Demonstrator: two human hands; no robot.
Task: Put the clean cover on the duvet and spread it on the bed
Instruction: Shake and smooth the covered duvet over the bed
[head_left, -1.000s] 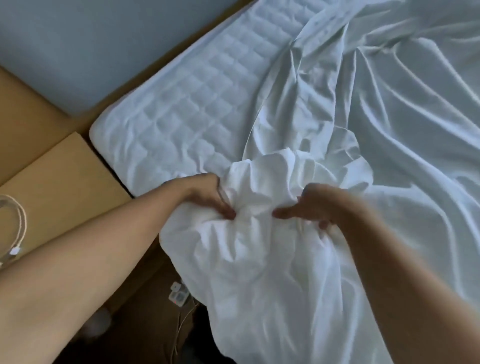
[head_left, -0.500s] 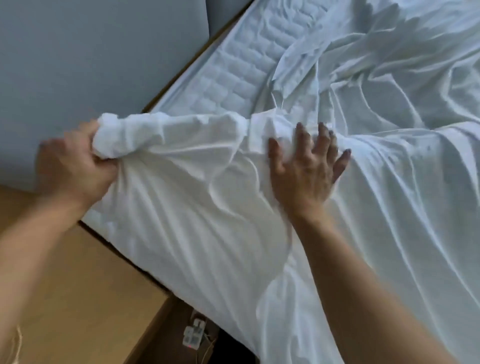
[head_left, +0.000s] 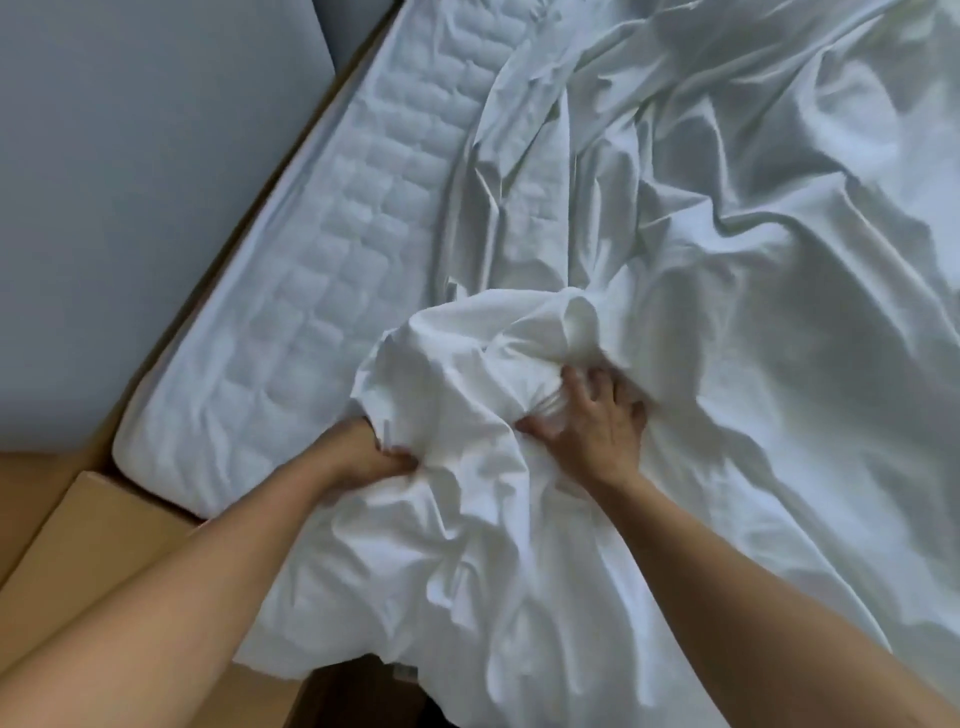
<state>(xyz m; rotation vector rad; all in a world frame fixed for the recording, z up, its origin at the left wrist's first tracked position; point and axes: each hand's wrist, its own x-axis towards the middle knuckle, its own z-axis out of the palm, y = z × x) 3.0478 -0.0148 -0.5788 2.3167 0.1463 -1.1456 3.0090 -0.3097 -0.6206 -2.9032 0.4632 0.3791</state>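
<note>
A white duvet cover (head_left: 727, 291) lies rumpled over most of the bed, and a bunched corner of it (head_left: 483, 364) is heaped near the bed's near left corner. My left hand (head_left: 363, 452) grips the bunched fabric at its left side, fingers buried in the folds. My right hand (head_left: 587, 421) clutches a wad of the same fabric just to the right, fingers curled into it. Whether the duvet is inside the cover cannot be told. The quilted mattress (head_left: 322, 270) shows bare on the left.
A wooden bedside surface (head_left: 104, 525) stands at the lower left beside the bed. A grey wall (head_left: 130, 182) runs along the bed's left side behind a wooden bed frame edge (head_left: 291, 150). The cover hangs over the near bed edge.
My left hand has come down and in from the raised far-left position with the corner. My right hand went from flat on the fabric to clutching it.
</note>
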